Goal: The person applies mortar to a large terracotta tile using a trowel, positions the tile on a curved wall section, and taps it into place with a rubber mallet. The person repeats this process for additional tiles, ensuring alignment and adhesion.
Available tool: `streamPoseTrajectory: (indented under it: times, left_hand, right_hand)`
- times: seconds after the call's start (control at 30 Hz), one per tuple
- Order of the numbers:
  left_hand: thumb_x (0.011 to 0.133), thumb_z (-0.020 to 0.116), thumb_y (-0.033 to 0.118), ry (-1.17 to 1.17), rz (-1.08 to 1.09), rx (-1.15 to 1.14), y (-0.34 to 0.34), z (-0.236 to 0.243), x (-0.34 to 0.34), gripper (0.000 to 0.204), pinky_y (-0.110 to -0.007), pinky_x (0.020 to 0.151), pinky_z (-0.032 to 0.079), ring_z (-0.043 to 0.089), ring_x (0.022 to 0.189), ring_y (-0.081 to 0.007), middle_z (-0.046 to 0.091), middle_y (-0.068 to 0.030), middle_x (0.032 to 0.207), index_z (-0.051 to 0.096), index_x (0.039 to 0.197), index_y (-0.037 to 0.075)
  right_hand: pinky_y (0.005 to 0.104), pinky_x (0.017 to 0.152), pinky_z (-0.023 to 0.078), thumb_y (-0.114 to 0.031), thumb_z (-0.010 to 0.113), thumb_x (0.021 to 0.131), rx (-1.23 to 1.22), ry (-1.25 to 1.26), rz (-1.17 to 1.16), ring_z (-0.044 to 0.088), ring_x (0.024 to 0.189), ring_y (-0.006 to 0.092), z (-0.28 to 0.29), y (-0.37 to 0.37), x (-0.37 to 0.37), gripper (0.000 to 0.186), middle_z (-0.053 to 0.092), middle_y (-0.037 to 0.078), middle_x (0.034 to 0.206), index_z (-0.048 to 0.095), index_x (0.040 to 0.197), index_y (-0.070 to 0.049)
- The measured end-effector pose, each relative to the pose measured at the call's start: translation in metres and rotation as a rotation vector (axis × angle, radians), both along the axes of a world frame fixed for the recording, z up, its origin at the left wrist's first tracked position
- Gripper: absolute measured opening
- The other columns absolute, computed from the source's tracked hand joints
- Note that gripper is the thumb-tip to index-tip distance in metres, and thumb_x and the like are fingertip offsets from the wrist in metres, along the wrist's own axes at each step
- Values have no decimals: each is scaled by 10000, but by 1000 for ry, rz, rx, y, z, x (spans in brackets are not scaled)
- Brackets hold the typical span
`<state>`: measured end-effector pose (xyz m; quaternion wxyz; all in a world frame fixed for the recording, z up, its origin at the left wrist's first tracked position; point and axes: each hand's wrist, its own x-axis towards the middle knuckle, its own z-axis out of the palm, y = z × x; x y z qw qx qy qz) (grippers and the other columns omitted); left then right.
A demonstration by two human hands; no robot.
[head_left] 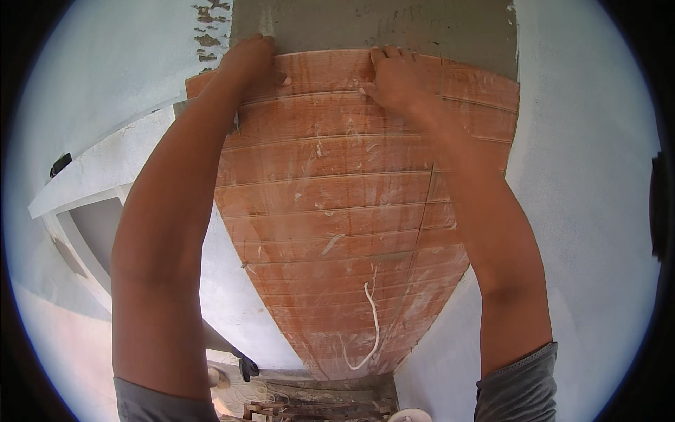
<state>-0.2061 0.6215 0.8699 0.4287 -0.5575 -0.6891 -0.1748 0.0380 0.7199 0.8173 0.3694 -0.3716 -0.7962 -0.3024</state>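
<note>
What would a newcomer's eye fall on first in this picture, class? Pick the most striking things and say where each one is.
First comes the reddish-brown tiling filling the middle, streaked with pale smears. Next are the person's left hand and right hand, set apart along its top edge, with a grey coating on the wall above. Lower down, a curved white cable stands out against the tiles.

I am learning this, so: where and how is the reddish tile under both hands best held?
Hold the tile probably by its long upper edge, from above: that edge borders grey wall, while tiling continues below. Left hand and right hand sit there, apart, thumbs on its face.
</note>
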Motion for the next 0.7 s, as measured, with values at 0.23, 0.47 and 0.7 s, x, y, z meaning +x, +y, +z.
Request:
streamPoseTrajectory:
  times: [0.23,0.47,0.7]
  left_hand:
    - [706,860,397,12,48,15,-23,-3,-5,620,-445,976,504,596,1155,-368,617,-160,1180,642,1139,9]
    - [654,872,448,-25,15,-49,-6,10,8,673,-453,956,506,618,1129,-377,625,-189,1169,650,1102,-2]
    - [552,933,437,-50,-31,-67,-9,13,-12,692,-444,877,510,633,1054,-377,631,-184,1075,640,1004,4]
  right_hand:
    - [556,1146,312,-374,686,908,-330,-7,545,488,1275,358,-263,-80,33,559,532,197,1311,556,1324,-25]
    - [469,1058,429,-277,722,877,-859,79,525,564,1195,399,-368,-80,88,501,606,228,1249,610,1266,17]
    - [467,1053,455,-190,699,893,-286,257,373,526,1257,390,-111,-29,80,462,566,234,1301,577,1282,28]
